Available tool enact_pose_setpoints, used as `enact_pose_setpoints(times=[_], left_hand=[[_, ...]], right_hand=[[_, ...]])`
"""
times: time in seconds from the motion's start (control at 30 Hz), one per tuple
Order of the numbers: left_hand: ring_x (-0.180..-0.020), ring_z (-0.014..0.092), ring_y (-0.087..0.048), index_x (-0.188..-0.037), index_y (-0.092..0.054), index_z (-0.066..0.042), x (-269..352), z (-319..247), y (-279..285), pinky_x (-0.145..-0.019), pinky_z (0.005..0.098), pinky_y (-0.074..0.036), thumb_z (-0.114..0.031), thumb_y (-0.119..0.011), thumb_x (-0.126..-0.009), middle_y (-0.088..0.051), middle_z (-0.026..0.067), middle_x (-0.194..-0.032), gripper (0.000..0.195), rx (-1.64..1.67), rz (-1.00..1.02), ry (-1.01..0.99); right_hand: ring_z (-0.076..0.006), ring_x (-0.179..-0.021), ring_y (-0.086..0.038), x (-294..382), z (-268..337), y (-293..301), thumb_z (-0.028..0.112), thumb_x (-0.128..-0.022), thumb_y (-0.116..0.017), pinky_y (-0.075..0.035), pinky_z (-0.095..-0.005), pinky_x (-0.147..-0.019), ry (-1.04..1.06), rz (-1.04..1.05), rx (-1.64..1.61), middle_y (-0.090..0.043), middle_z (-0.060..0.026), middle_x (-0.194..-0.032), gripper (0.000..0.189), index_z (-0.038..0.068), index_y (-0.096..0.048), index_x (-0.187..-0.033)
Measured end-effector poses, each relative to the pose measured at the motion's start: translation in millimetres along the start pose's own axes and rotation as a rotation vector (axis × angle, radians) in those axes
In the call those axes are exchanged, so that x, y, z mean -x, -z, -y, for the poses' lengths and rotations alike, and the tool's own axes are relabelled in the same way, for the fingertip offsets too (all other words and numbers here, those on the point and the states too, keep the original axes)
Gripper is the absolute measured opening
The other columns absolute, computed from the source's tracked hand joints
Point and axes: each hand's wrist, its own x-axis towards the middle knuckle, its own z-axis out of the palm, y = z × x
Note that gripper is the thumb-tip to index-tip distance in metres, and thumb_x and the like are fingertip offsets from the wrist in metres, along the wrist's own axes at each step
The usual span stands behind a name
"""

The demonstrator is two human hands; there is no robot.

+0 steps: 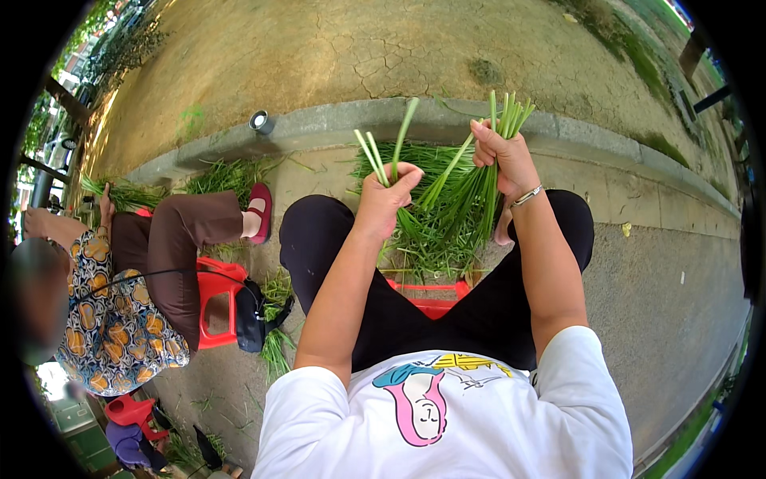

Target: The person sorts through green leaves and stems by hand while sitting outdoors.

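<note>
My left hand [388, 197] pinches a few green stalks [404, 133] between thumb and fingers, their pale ends pointing up. Higher and to the right, my right hand [501, 152] is closed around a thicker bunch of stalks [508, 114]. Long leaves of that bunch hang down below the fist. One stalk [455, 161] leans out to the left from under my right thumb. Beneath both hands, between my knees, a wide heap of long green leafy stalks [434, 239] lies on the pavement.
Beyond the heap runs a concrete kerb [335, 129], with a small dark cylinder [260, 122] on it. A person in a patterned top [119, 305] sits at left near a red plastic stool [221, 305], a black bag [250, 317] and more greens [221, 179]. Red plastic [432, 306] shows between my thighs.
</note>
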Motion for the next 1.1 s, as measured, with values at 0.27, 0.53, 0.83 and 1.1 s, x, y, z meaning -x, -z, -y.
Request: enact_pose_setpoints(times=[0.27,0.53,0.83,1.1], left_hand=[[-0.044,0.001,-0.034,-0.093,-0.063,-0.003,5.2,0.4,-13.6,-0.042,0.0164,-0.027,-0.012,-0.062,-0.081,-0.065,0.0059,-0.08,0.014,-0.192,0.086,0.147],[-0.042,0.002,-0.033,-0.093,-0.062,-0.002,6.3,-2.7,-13.6,-0.039,0.0166,-0.026,-0.01,-0.061,-0.081,-0.066,0.0105,-0.082,0.014,-0.259,0.204,0.213],[-0.041,0.002,-0.034,-0.091,-0.059,-0.005,2.4,2.8,-6.9,-0.039,0.0163,-0.028,-0.007,-0.06,-0.081,-0.065,0.0144,-0.084,0.01,-0.11,0.126,0.169],[-0.04,0.003,-0.035,-0.09,-0.061,-0.005,4.3,1.7,-7.5,-0.039,0.0185,-0.027,-0.01,-0.061,-0.082,-0.06,0.003,-0.07,0.009,-0.114,0.099,0.198]], right_hand=[[-0.0067,-0.044,-0.038,1.8,-6.1,-2.5,0.015,-0.076,-0.069,-0.034,-0.0238,-0.045,-0.041,0.035,0.011,-0.042,0.0036,-0.054,0.02,0.006,-0.051,-0.079],[-0.0071,-0.044,-0.038,-0.1,-6.9,-2.0,0.014,-0.077,-0.068,-0.034,-0.0239,-0.045,-0.035,0.028,0.069,-0.044,0.003,-0.055,0.019,0.004,-0.054,-0.083],[-0.0052,-0.044,-0.038,6.9,-16.8,-11.5,0.016,-0.076,-0.069,-0.032,-0.0217,-0.042,-0.075,0.099,0.355,-0.045,0.0038,-0.054,0.018,0.003,-0.059,-0.082],[-0.0036,-0.043,-0.039,3.5,-21.3,-8.3,0.014,-0.074,-0.071,-0.03,-0.0202,-0.039,-0.033,0.17,0.426,-0.048,0.0041,-0.055,0.015,0.005,-0.058,-0.074]])
